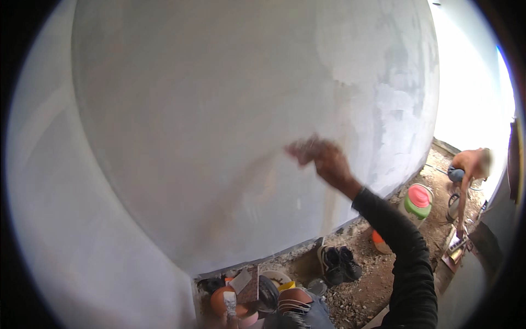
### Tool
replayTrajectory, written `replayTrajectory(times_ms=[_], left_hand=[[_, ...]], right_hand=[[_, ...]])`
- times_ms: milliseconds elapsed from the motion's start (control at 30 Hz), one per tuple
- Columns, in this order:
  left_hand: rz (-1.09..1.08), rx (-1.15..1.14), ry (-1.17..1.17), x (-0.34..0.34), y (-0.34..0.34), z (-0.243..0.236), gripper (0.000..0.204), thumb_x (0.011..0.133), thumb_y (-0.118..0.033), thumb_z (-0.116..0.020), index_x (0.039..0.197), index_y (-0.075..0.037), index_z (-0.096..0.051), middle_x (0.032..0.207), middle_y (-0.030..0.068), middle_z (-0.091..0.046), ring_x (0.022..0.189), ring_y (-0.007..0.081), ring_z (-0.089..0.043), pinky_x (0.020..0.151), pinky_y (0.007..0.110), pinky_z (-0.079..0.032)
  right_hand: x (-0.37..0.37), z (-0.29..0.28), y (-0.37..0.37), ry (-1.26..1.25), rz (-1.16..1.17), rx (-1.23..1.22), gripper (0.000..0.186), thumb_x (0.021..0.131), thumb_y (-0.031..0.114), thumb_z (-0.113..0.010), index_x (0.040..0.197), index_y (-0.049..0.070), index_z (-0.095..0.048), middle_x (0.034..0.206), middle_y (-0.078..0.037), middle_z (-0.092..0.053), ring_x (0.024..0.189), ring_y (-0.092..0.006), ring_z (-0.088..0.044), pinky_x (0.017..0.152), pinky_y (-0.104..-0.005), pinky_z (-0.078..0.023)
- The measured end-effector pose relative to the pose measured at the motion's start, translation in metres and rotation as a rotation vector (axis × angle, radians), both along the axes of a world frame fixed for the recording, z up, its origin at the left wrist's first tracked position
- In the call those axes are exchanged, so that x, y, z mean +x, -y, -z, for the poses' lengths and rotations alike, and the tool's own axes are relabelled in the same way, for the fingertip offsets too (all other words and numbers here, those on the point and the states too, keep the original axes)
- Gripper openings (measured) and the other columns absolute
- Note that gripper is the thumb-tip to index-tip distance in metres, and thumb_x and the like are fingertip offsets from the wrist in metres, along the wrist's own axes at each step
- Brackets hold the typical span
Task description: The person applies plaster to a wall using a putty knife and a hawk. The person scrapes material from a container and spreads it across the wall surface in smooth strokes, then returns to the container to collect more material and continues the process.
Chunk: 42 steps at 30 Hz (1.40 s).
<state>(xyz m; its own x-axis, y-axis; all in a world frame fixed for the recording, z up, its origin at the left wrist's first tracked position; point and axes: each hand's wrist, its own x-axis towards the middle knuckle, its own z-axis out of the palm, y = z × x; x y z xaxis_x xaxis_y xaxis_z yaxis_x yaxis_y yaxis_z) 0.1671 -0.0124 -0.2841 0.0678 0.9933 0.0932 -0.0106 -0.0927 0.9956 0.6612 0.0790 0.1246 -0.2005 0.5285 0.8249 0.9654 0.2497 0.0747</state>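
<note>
My right hand (323,159), in a dark sleeve, is raised in front of the grey plastered wall (219,82); motion smears its fingers, so their grip and any contact with the wall are unclear. A tan smudge runs across the wall beside it. At the bottom edge my left hand (236,321) is partly visible, closed on a white-coated flat brush (229,301) over an orange container (219,299). My bent knee (296,301) in torn jeans is beside it.
A shirtless co-worker (466,164) bends over boards (455,247) on the right. Along the wall's foot are a pink-and-green lidded bucket (417,200), an orange bucket (382,244), dark shoes (337,263) and several small containers and tools on rubble-strewn dirt (367,279).
</note>
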Motion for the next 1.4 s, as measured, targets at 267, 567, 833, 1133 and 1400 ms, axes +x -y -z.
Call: replayTrajectory(times_ms=[267, 567, 833, 1133, 1400], left_hand=[[0.102, -0.013, -0.101, 0.022, -0.022, -0.014, 0.034, 0.105, -0.038, -0.052, 0.110, -0.007, -0.064, 0.069, -0.0015, -0.054, 0.056, 0.0087, -0.046, 0.050, 0.027, -0.040], [0.154, -0.172, -0.118, 0.029, -0.028, 0.001, 0.035, 0.106, -0.039, -0.050, 0.106, -0.007, -0.063, 0.067, -0.0004, -0.054, 0.054, 0.0102, -0.046, 0.050, 0.029, -0.040], [0.033, 0.483, -0.489, 0.051, -0.025, -0.024, 0.037, 0.106, -0.039, -0.052, 0.116, -0.005, -0.062, 0.068, 0.0012, -0.054, 0.055, 0.0108, -0.047, 0.051, 0.029, -0.041], [0.185, -0.209, -0.020, 0.040, -0.034, 0.015, 0.034, 0.106, -0.035, -0.055, 0.123, -0.006, -0.060, 0.074, -0.0027, -0.053, 0.060, 0.0074, -0.046, 0.053, 0.025, -0.039], [0.302, -0.286, -0.248, 0.013, -0.048, 0.025, 0.043, 0.106, -0.039, -0.053, 0.133, -0.006, -0.059, 0.079, 0.0011, -0.058, 0.064, 0.0100, -0.051, 0.056, 0.027, -0.043]], right_hand=[[0.171, -0.181, 0.015, 0.127, 0.367, 0.469, 0.042, 0.091, -0.002, -0.052, 0.120, 0.019, -0.074, 0.125, -0.005, -0.071, 0.111, -0.0305, -0.065, 0.096, -0.0419, -0.053], [0.189, 0.018, -0.021, 0.139, 0.294, 0.461, 0.029, 0.089, -0.004, -0.055, 0.103, 0.010, -0.076, 0.102, -0.006, -0.074, 0.108, -0.0259, -0.067, 0.095, -0.0420, -0.052], [0.169, 0.134, 0.036, -0.112, 0.356, 0.135, 0.041, 0.088, -0.004, -0.056, 0.120, 0.013, -0.073, 0.121, -0.007, -0.073, 0.115, -0.0283, -0.067, 0.099, -0.0430, -0.051], [0.186, -0.248, -0.004, 0.153, 0.422, 0.600, 0.035, 0.095, 0.007, -0.052, 0.119, 0.022, -0.074, 0.115, -0.008, -0.073, 0.104, -0.0338, -0.067, 0.092, -0.0441, -0.055], [0.177, -0.108, -0.016, 0.159, 0.245, 0.474, 0.040, 0.089, -0.005, -0.058, 0.118, 0.019, -0.075, 0.119, -0.007, -0.073, 0.108, -0.0303, -0.066, 0.096, -0.0398, -0.054]])
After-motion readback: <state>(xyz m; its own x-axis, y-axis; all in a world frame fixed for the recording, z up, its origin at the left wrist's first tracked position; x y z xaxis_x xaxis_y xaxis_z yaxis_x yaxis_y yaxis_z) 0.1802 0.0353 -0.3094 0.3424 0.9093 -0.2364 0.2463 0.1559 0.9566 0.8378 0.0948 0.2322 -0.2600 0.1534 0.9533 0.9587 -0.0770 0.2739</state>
